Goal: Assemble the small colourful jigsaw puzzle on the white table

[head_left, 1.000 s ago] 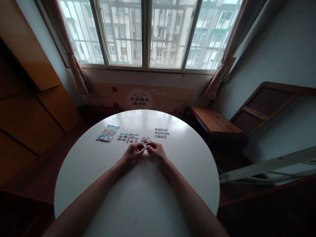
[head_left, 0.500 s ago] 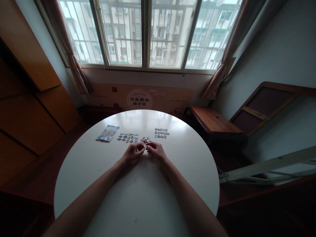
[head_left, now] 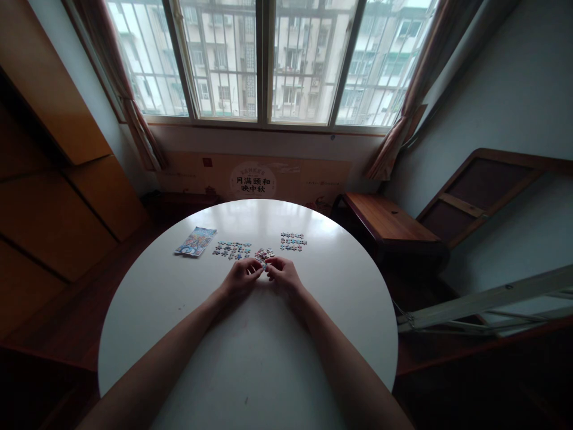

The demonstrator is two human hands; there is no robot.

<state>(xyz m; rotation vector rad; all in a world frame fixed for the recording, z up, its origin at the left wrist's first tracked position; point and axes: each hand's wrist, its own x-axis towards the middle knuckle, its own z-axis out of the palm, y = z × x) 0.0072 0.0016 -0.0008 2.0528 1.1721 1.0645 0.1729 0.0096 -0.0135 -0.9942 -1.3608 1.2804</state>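
Observation:
Both my hands meet over the middle of a round white table [head_left: 179,334]. Between their fingertips is a small jigsaw puzzle piece [head_left: 264,267], partly covered by the fingers. My left hand [head_left: 242,276] pinches it from the left, and my right hand [head_left: 283,273] pinches it from the right. Just beyond the fingers lies a small heap of loose puzzle pieces [head_left: 264,254]. Rows of spread puzzle pieces [head_left: 231,249] lie to the left of the heap. Another set of puzzle pieces in rows [head_left: 293,241] lies to the right.
A colourful printed sheet or packet [head_left: 196,242] lies at the table's left. Beyond the table stand a low wooden bench [head_left: 394,221] on the right and a printed cardboard panel [head_left: 295,173] under the window. Orange-brown cabinets [head_left: 58,215] line the left side.
My hands stay in nearly the same place, with only slight finger movement around the puzzle piece. The pieces on the table have not moved.

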